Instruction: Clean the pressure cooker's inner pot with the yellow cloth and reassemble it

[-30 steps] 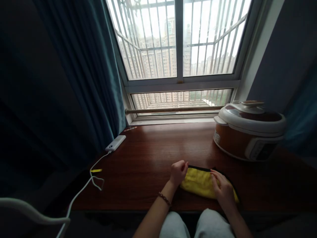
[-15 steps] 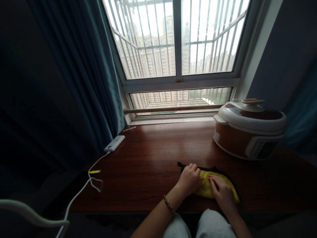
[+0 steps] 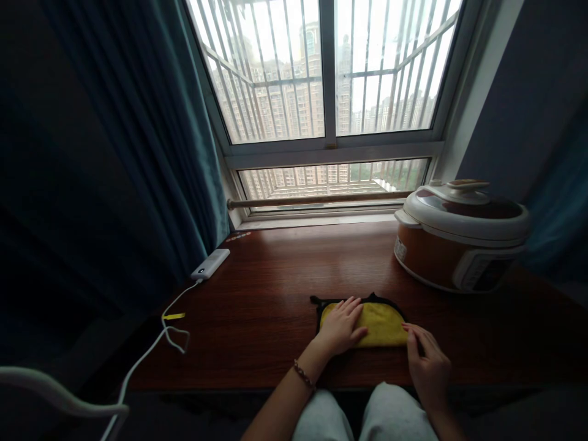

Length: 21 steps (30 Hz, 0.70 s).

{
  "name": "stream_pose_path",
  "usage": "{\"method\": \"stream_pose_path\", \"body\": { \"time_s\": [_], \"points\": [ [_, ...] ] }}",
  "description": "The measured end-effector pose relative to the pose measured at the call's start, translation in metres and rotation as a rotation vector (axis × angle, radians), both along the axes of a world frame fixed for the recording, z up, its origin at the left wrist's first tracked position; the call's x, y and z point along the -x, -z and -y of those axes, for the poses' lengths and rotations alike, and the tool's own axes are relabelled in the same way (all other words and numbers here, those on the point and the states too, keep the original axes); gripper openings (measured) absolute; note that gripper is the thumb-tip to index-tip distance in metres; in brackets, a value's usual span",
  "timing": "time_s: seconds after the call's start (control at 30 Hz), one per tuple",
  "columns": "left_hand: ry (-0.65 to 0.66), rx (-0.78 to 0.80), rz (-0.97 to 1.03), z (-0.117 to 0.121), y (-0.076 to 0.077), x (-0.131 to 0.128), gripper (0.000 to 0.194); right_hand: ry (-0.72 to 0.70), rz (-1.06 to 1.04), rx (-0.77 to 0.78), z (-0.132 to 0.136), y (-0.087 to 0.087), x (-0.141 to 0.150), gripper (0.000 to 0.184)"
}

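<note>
A yellow cloth (image 3: 382, 324) with black edging lies folded on the wooden table, its folded side toward me and a small black loop at its far left corner. My left hand (image 3: 340, 326) rests flat on the left part of the cloth, fingers stretched out and thumb apart. At the right end of the cloth, my right hand (image 3: 429, 361) has thumb and fingers pinched together on its corner. A beaded bracelet (image 3: 303, 373) circles my left wrist.
An orange and white electric cooker (image 3: 459, 245) stands at the back right. Left of the table top (image 3: 275, 288) lie a white power bank (image 3: 211, 263), its white cable (image 3: 147, 355) and a yellow strip (image 3: 174, 316). Behind are a barred window and a blue curtain (image 3: 184, 153).
The cloth has shifted left and now lies straighter and flatter. My left hand has opened out flat on it. My right hand has moved right to the cloth's end.
</note>
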State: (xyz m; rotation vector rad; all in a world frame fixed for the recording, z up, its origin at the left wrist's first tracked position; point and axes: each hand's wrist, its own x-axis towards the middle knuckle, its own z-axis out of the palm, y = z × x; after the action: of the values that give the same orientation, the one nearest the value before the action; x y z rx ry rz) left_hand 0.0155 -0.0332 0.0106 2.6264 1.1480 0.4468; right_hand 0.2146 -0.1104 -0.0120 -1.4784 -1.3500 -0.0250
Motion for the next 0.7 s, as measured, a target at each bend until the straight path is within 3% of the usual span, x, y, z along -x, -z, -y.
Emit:
{"method": "stream_pose_path", "body": {
  "time_s": [0.2, 0.43, 0.7],
  "points": [
    [-0.135, -0.001, 0.015, 0.002, 0.002, 0.031, 0.054, 0.006, -0.025, 0.079, -0.003, 0.005, -0.002, 0.027],
    [-0.270, -0.015, -0.021, 0.022, 0.004, 0.057, 0.053, -0.009, -0.050, 0.137, -0.005, 0.012, -0.004, 0.028],
    [-0.226, 0.011, -0.077, 0.038, -0.004, 0.094, 0.054, -0.015, -0.071, 0.170, -0.008, 0.015, -0.005, 0.030]
  ]
}}
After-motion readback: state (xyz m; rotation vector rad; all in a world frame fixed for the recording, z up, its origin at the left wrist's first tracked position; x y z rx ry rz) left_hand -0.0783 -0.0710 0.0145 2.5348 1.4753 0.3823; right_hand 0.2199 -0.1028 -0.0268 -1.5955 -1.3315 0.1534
